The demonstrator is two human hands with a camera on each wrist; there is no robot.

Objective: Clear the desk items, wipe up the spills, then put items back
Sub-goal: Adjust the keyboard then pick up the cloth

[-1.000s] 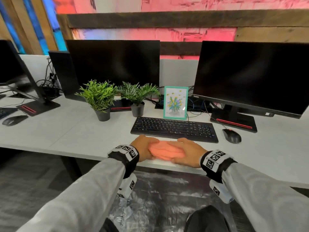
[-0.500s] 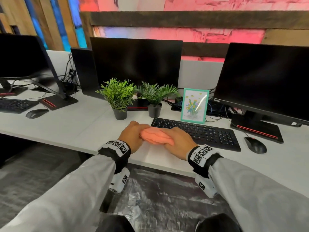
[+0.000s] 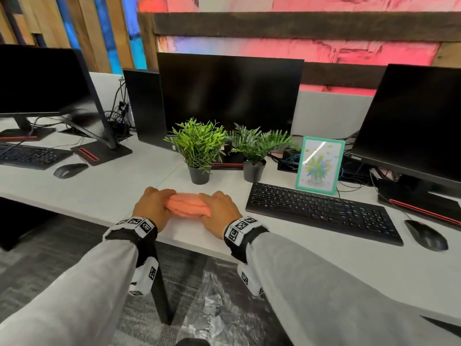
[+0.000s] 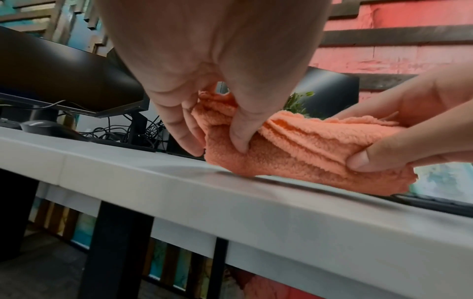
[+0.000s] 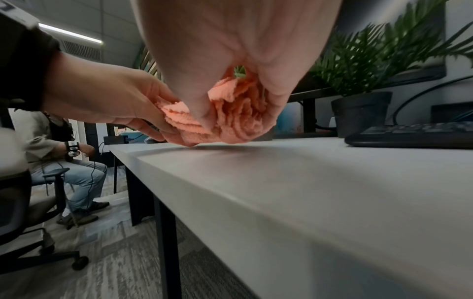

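I see my left hand (image 3: 152, 208) and right hand (image 3: 219, 212) palms-down near the counter (image 3: 104, 193) front edge, fingers (image 4: 239, 131) clamped on the bunched orange cloth (image 3: 188, 204) ends.

The head view is bright and evenly lit, with a red-pink glow on the wall well beyond the hands (image 3: 187, 211). White streaks of glare cross the glass of the picture frame (image 3: 320, 166) to the right of the hands. Straight lines bow toward the edges, and the sleeves nearest the camera look stretched. Both wrist views are dimmer and softer; the palm fills the top out of focus. A ceiling strip light (image 5: 70, 33) shines far left of the hands. A soft shadow lies on the counter (image 5: 294, 172) under the cloth (image 5: 230, 121).
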